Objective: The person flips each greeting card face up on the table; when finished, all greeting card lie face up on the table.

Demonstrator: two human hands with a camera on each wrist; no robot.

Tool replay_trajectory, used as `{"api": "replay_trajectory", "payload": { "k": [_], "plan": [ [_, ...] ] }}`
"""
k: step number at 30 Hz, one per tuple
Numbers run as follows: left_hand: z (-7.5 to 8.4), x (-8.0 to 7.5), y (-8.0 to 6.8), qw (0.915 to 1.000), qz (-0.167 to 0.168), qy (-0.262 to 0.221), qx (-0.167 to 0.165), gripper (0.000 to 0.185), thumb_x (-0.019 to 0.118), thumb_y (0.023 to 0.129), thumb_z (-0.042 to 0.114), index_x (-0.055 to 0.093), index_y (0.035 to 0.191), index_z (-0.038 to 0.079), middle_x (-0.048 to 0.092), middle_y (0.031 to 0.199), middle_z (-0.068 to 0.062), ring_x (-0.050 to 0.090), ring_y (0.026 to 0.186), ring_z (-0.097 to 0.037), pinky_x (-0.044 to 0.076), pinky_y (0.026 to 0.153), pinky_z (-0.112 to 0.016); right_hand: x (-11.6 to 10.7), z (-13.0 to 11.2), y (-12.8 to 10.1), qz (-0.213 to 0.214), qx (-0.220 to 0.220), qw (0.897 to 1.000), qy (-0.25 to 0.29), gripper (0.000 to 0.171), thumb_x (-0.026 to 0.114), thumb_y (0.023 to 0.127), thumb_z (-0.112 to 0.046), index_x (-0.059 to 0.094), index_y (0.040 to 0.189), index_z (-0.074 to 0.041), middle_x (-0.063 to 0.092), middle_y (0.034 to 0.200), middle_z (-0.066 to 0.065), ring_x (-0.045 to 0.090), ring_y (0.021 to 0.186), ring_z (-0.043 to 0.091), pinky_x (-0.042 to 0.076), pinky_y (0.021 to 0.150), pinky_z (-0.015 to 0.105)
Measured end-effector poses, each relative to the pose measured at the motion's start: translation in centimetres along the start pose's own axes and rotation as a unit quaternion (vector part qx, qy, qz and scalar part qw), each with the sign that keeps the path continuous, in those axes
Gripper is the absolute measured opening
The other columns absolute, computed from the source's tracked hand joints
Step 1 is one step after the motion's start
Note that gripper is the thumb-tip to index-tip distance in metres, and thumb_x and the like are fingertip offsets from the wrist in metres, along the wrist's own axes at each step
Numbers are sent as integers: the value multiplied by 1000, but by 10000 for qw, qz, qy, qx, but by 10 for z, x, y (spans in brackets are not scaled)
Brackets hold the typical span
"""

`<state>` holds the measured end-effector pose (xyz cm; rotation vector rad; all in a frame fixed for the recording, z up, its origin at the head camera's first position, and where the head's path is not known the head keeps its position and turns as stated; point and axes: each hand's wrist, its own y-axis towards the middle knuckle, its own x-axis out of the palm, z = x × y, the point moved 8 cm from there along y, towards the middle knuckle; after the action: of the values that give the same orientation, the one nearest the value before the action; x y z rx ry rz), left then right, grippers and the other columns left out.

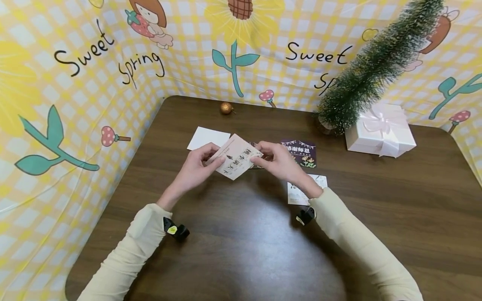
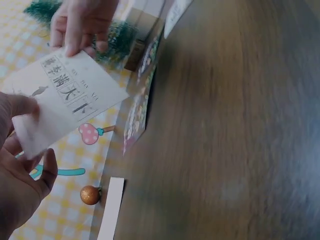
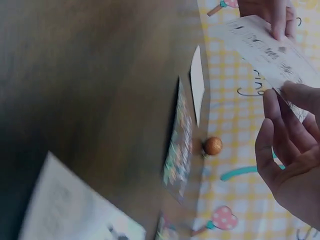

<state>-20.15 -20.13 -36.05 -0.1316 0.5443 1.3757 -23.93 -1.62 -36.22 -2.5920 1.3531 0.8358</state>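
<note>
A pale pink card (image 1: pixel 235 161) with black Chinese characters is held up above the table, tilted, between both hands. My left hand (image 1: pixel 196 169) pinches its left corner, thumb on the printed face and fingers behind. At the opposite corner, my right hand (image 1: pixel 280 163) pinches it the same way. In the left wrist view the card (image 2: pixel 70 95) shows its large characters and a small dark drawing. Behind it on the table lies a blank white card (image 1: pixel 208 138). A purple card (image 1: pixel 309 152) with flowers lies beyond my right hand, and a white printed card (image 1: pixel 297 195) is partly covered by my right wrist.
A gold bauble (image 1: pixel 226 108) sits near the table's back edge. A small artificial pine tree (image 1: pixel 361 83) leans at the back right beside a white gift box (image 1: pixel 380 133) with a ribbon bow. Yellow checked cloth (image 1: pixel 188 54) hangs around the brown table (image 1: pixel 233 251).
</note>
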Motion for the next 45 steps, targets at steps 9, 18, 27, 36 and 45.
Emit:
{"api": "replay_trajectory", "payload": {
  "k": [9,18,27,36,45],
  "plan": [
    [14,11,13,9971,-572,476,184,27,69,90,10,60,115,5,69,94,-8,63,86,-17,48,69,-27,-8,-17,-2,-764,-440,9902,-1084,2,68,91,-11,67,92,-9,66,80,-1,56,62,13,43,56,26],
    [27,12,20,9980,-273,261,501,7,65,91,2,64,98,2,65,77,-7,53,69,-13,41,59,-24,-13,-5,-8,-331,284,9983,-397,27,71,90,-18,60,110,-4,71,95,8,67,83,22,54,77,37],
    [25,10,22,9992,199,-206,277,17,66,90,3,60,106,-2,67,84,-14,51,68,-12,41,61,-23,-9,3,-15,-158,186,9995,-199,16,70,90,-12,70,103,-4,73,88,6,65,77,16,53,73,36],
    [23,29,22,9948,-860,429,329,26,69,91,9,61,114,3,69,99,-8,63,86,-18,49,70,-29,-19,-14,-16,-987,-564,9798,-1648,21,70,90,-10,55,74,-11,57,64,-3,48,58,9,39,56,25],
    [27,38,22,9941,-935,303,450,9,65,91,2,65,100,4,69,90,-8,57,71,-16,44,60,-24,-34,-6,-21,-733,-285,9907,-1111,15,70,91,-15,65,102,-7,71,88,2,64,80,13,52,72,35]
  ]
}}
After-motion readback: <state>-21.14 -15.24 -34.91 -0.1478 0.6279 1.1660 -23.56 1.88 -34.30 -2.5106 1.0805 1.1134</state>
